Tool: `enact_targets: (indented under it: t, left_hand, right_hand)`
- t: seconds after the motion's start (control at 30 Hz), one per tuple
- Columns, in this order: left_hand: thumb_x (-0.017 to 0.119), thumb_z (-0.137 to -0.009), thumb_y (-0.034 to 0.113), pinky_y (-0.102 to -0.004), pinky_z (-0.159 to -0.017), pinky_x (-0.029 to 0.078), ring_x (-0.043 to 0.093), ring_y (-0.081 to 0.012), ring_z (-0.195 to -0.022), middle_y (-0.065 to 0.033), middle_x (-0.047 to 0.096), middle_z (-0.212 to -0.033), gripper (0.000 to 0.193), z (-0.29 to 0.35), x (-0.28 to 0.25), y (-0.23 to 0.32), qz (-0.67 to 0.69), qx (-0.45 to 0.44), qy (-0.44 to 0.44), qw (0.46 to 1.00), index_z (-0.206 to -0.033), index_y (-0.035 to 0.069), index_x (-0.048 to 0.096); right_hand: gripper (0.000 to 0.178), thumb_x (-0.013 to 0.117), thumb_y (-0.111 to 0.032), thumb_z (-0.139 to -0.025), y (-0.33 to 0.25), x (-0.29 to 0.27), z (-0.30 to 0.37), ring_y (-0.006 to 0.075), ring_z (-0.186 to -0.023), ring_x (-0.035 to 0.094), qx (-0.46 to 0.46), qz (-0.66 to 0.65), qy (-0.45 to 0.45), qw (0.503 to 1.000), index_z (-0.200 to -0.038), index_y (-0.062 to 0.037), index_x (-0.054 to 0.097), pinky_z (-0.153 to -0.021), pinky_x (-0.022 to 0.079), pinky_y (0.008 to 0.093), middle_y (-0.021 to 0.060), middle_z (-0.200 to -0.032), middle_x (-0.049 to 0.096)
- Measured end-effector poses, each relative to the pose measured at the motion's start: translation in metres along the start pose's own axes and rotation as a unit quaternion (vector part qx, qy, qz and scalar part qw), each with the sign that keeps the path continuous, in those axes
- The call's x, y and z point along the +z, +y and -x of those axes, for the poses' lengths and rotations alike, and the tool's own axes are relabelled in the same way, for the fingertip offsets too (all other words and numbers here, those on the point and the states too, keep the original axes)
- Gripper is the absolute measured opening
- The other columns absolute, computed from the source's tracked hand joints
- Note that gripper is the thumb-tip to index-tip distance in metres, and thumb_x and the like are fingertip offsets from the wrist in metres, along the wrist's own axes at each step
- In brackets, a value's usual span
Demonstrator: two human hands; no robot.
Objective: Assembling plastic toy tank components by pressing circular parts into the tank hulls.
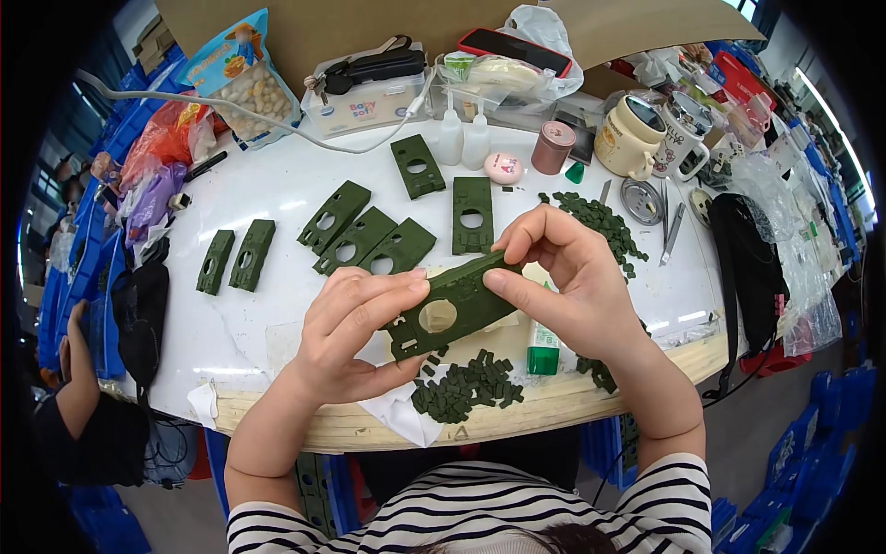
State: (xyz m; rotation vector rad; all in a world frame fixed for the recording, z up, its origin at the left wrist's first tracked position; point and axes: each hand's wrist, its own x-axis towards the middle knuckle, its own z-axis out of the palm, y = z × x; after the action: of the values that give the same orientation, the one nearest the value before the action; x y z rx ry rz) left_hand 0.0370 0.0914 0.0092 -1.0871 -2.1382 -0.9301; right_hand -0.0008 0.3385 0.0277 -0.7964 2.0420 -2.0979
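Above the table's near edge I hold a dark green plastic model tank hull (461,297), tilted, with a round hole through its top. My left hand (355,328) is closed on its left end, fingers along the upper edge and thumb below. My right hand (568,291) pinches its far right corner between thumb and fingers; any small part there is hidden. Under the hull lies a pile of small dark green plastic pieces (468,388). A glue bottle with a green cap (543,358) lies just below my right hand.
Several similar hulls stand beyond my hands, one (472,214) nearest. More small green pieces (600,224) are heaped at the right, near tweezers (674,226) and a round metal lid (641,201). Two white squeeze bottles (476,138), a pink tin (554,148) and mugs (631,137) stand behind.
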Motion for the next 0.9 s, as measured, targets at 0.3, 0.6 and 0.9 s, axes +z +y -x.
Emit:
enact_targets:
  t: [0.3,0.6,0.9]
  left_hand:
    - [0.079,-0.059,0.008,-0.0334,-0.071,0.046,0.065,-0.0246,-0.089,-0.0163,0.067,-0.113,0.062,0.002,0.000,0.001,0.003,-0.003,-0.004,1.000,-0.118,-0.001,0.063]
    - [0.075,-0.065,0.004,-0.0325,-0.076,0.050,0.062,-0.0242,-0.093,-0.0164,0.065,-0.111,0.056,0.000,-0.013,-0.008,-0.016,-0.073,0.063,0.995,-0.118,-0.006,0.061]
    - [0.072,-0.072,0.003,-0.0324,-0.096,0.046,0.058,-0.0219,-0.113,-0.0159,0.056,-0.124,0.066,0.008,-0.009,-0.017,0.089,-0.157,0.125,0.976,-0.132,-0.007,0.046]
  right_hand:
    - [0.019,0.073,-0.004,-0.082,0.002,0.001,0.000,0.0085,-0.083,0.054,-0.011,0.011,0.003,1.000,-0.091,-0.0024,0.056,-0.078,0.047,0.0238,0.0010,-0.089,0.058]
    - [0.017,0.071,-0.007,-0.085,0.000,0.001,-0.003,0.0119,-0.075,0.057,-0.100,0.148,0.040,0.983,-0.092,0.0003,0.058,-0.071,0.048,0.0261,0.0035,-0.084,0.058]
    - [0.008,0.063,-0.008,-0.072,0.018,0.036,0.025,0.0214,-0.074,0.063,-0.182,0.468,-0.285,0.817,-0.076,-0.0025,0.061,-0.058,0.051,0.0344,0.0069,-0.074,0.058]
